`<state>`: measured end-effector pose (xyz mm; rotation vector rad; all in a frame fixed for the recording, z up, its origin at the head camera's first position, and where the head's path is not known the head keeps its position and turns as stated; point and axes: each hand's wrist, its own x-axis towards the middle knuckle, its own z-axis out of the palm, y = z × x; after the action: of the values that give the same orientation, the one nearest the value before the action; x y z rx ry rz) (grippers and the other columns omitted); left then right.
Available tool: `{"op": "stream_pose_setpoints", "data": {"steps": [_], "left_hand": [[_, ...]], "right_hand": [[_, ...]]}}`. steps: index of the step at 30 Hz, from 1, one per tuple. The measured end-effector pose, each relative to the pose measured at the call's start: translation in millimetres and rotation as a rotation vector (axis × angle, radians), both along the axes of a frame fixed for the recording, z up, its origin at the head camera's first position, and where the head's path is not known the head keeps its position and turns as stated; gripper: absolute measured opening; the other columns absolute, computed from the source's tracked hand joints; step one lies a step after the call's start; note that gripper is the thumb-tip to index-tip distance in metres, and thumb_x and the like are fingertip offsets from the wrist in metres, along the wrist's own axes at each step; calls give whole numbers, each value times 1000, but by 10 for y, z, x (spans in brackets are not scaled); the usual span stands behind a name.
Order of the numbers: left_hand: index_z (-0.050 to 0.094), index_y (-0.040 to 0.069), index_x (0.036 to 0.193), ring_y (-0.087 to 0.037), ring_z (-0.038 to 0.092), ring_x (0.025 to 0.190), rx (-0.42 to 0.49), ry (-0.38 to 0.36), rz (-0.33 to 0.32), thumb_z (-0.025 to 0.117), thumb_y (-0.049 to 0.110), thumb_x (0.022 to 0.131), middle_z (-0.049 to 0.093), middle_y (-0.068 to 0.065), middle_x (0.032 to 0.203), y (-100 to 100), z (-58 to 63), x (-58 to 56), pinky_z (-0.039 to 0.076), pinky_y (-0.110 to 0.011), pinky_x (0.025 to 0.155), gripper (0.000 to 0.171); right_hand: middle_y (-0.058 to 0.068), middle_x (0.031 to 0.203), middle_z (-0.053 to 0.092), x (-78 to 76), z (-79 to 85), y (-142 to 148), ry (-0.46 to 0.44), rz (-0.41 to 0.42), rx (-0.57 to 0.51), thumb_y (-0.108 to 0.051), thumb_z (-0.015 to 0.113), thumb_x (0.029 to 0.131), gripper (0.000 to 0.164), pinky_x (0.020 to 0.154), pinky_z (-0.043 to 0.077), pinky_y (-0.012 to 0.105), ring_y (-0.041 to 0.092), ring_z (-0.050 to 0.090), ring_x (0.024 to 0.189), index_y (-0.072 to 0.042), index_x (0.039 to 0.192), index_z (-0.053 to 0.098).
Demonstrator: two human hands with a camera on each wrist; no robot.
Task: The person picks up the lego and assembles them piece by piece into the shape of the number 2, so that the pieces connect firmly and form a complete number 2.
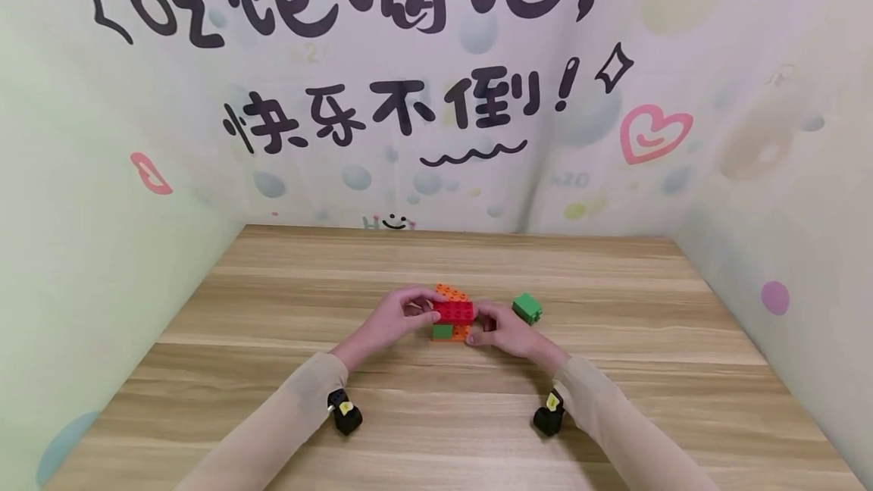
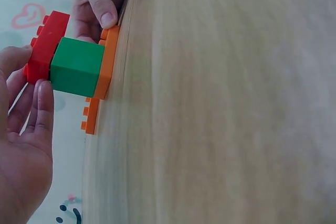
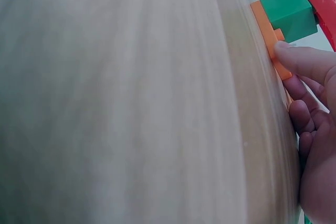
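My left hand [image 1: 395,318] pinches a red toy building brick [image 1: 454,313] between thumb and fingers. In the left wrist view the red brick [image 2: 48,48] lies across a green block [image 2: 77,67], tilted, with a narrow dark gap between them. The green block stands on one end of an orange studded plate [image 2: 108,65]. At the plate's other end, my right hand [image 1: 508,329] grips its edge, the thumb on top in the right wrist view. A second orange studded piece [image 1: 443,290] shows behind the red brick.
A loose green brick [image 1: 527,308] lies on the wooden table [image 1: 614,400], just beyond the right hand. A printed wall cloth [image 1: 382,195] hangs along the table's back edge. Each wrist carries a small black camera [image 1: 346,414].
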<state>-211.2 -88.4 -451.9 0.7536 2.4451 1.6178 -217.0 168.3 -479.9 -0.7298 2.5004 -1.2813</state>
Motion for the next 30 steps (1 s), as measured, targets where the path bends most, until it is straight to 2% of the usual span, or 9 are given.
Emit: {"op": "stream_pose_setpoints", "data": {"steps": [8,14,19,30], "left_hand": [[72,12,117,-13,61,91,-14,5,1,71,13,91,68,-11,109,-4,28,1,54,-21,78,26],[71,10,118,-13,61,93,10,-1,-6,69,12,92,68,-12,115,4,13,10,54,-20,80,26],[70,6,119,-15,62,95,36,-10,-17,69,11,92,68,-16,119,-2,13,23,54,-18,81,27],[69,4,120,-22,62,98,14,-43,-5,68,10,93,67,-19,120,7,30,20,52,-16,79,28]], "right_hand": [[3,90,55,-14,-10,8,3,-4,11,-20,74,88,24,68,36,23,16,46,79,-16,110,66],[5,91,55,-8,-12,9,3,0,-2,-20,74,87,23,68,36,23,16,46,79,-15,108,66],[5,91,56,-5,-15,5,7,7,-4,-20,75,87,24,67,37,23,16,46,78,-15,109,66],[3,92,56,-7,-6,7,5,-5,8,-20,75,87,26,67,37,22,15,47,78,-16,111,66]]}}
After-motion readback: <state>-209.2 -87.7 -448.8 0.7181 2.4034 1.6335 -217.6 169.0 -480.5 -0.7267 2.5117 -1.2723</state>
